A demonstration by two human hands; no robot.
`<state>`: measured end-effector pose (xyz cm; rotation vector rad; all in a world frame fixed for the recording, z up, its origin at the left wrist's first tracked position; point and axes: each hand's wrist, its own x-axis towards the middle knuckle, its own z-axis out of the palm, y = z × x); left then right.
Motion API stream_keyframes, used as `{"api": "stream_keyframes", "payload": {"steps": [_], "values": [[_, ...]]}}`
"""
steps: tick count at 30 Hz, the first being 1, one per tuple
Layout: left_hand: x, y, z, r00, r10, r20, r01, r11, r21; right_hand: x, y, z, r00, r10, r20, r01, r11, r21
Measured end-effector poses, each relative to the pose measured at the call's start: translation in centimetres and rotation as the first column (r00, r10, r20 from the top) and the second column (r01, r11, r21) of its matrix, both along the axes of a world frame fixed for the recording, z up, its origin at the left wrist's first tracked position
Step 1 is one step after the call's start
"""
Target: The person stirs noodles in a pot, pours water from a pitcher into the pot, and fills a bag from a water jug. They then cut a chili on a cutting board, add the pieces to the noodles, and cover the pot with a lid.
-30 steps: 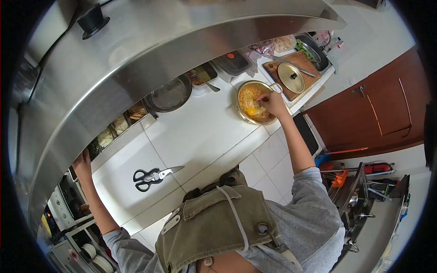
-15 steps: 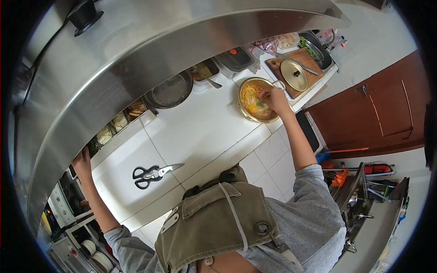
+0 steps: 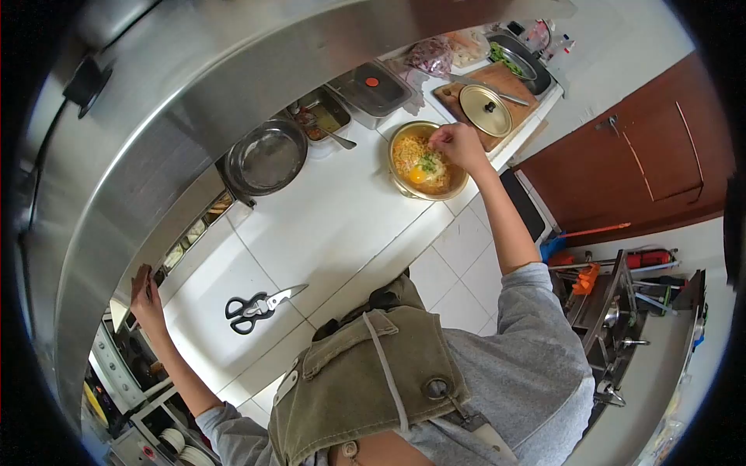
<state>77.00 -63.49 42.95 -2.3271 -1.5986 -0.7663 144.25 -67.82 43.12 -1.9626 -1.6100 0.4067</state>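
Note:
A gold-coloured pot (image 3: 461, 186) holds noodles in broth, a raw egg with its yolk showing, and chopped green bits. My right hand (image 3: 460, 147) is over the pot's far right rim, fingertips pinched together above the noodles; whatever they hold is too small to make out. Far to the left, my left hand (image 3: 146, 301) is raised at the hood's lower edge, by the end of the row of food containers (image 3: 175, 255). Its fingers are bent together in shadow, and what they grip cannot be made out. Kitchen scissors (image 3: 264, 305) lie partly open on the white tiled counter (image 3: 326, 217).
A steel hood (image 3: 233, 93) overhangs the counter's back. Beneath it stand a dark round pan (image 3: 268, 158), a sauce container with a spoon (image 3: 325, 120) and a lidded tub (image 3: 371, 87). A gold lid (image 3: 482, 116) and a knife (image 3: 497, 92) rest on a wooden board (image 3: 454, 97).
My right hand has lifted slightly from the noodles towards the rim, showing more green bits by the egg. My left hand has drawn back a little from the containers. The view has shifted.

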Motion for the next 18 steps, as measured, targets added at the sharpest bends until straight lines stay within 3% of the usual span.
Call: {"api": "stream_keyframes", "payload": {"steps": [3, 5, 7, 18], "values": [[-0.2, -0.3, -0.9, 0.998, -0.005, 0.063, 0.008, 0.999, -0.045, -0.3, -0.3, -0.7, 0.999, 0.004, 0.038, -0.002, 0.999, -0.037], [0.0, -0.6, -1.1, 1.000, -0.023, 0.016, 0.023, 0.999, -0.021, 0.3, -0.3, -1.1, 0.998, 0.036, 0.054, -0.036, 0.999, -0.004], [0.3, -0.9, -1.2, 0.994, 0.038, 0.101, -0.030, 0.996, -0.080, 0.3, -0.2, -1.2, 0.999, 0.051, -0.003, -0.051, 0.996, 0.077], [0.0, -1.7, -1.1, 0.999, -0.023, -0.036, 0.021, 0.998, -0.057, -0.2, -1.1, 0.4, 0.999, -0.030, -0.042, 0.033, 0.997, 0.071]]}}
